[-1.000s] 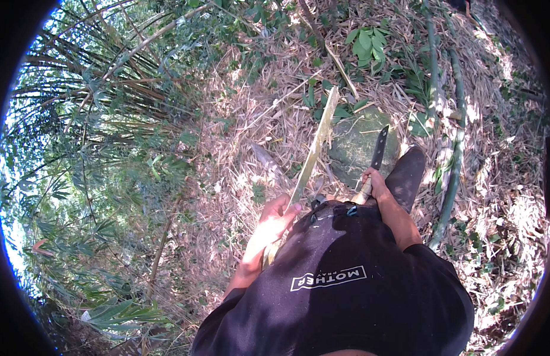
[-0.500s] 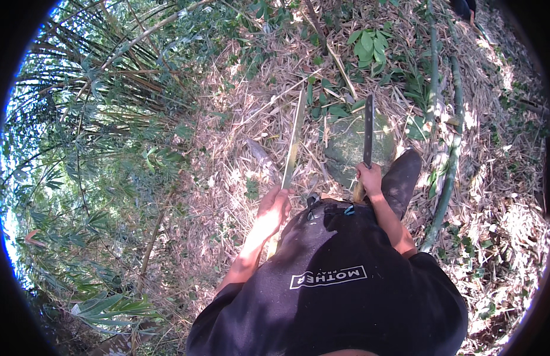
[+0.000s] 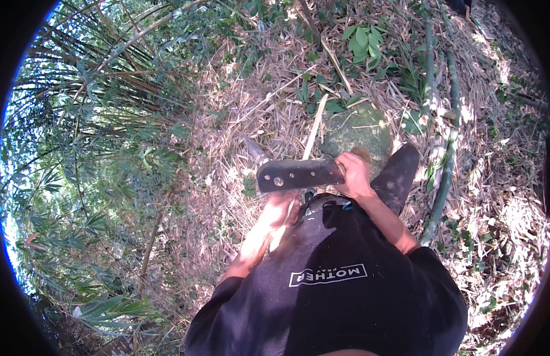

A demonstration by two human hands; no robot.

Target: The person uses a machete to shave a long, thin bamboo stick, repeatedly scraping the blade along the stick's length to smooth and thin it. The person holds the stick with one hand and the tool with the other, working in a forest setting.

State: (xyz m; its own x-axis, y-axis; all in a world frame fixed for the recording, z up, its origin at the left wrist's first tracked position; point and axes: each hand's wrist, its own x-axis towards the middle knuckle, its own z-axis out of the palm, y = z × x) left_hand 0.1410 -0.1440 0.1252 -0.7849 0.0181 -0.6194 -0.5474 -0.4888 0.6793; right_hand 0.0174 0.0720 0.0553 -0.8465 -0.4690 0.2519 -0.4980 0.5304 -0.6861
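My right hand (image 3: pixel 355 177) is wrapped round the handle of a machete (image 3: pixel 299 176), whose brown handle end shows past my fingers. The broad dark blade has a row of holes and lies crosswise, pointing left, in front of my body. My left hand (image 3: pixel 281 209) is closed round a split bamboo strip (image 3: pixel 316 126), just below the blade in the picture. The pale strip runs up and away from me, and the blade crosses over it, hiding part of it. Whether the blade touches the strip I cannot tell.
Beyond my hands a flat mossy stone (image 3: pixel 353 133) lies among dry bamboo leaves. My dark boot (image 3: pixel 399 172) is at its right. Long green bamboo poles (image 3: pixel 450 148) lie further right. Dense bamboo growth (image 3: pixel 103 89) fills the left side. Part of something dark shows at the top right.
The machete has swung from pointing away from me to lying crosswise over the strip. My right hand has moved slightly left. The strip now leans further right.
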